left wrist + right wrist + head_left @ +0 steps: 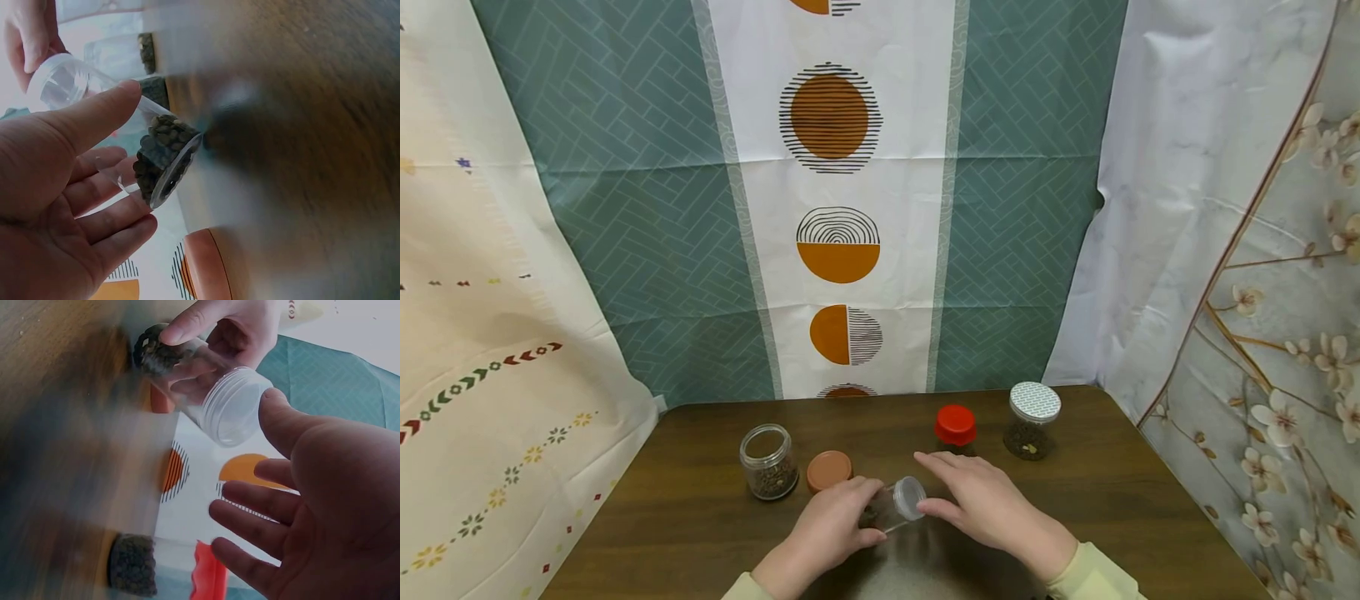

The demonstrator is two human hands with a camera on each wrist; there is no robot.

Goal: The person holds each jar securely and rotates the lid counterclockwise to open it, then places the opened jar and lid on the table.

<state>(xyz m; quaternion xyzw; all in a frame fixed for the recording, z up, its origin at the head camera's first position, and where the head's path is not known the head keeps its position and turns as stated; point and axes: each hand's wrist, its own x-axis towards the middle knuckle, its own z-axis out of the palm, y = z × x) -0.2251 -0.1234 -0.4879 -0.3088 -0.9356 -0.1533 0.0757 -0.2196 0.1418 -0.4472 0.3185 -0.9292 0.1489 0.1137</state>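
Observation:
My left hand (838, 517) grips a clear plastic jar (887, 510) tilted over the table, thumb on one side and fingers around the other. In the left wrist view, dark pellets (164, 145) lie heaped at the jar's lower end. A translucent whitish lid (234, 407) caps the raised end, which points toward my right hand (981, 504). The right fingers are spread and extended, with nothing between them. In the right wrist view, that thumb's tip is right at the lid's edge.
Left of the hands stands an uncovered jar (767, 467) of dark bits, with an orange-brown lid (830, 471) beside it. A red-capped jar (956, 427) is just behind the right hand. Farther right is a jar with a white patterned lid (1035, 402). Curtains (1022, 208) border the wooden table (692, 500).

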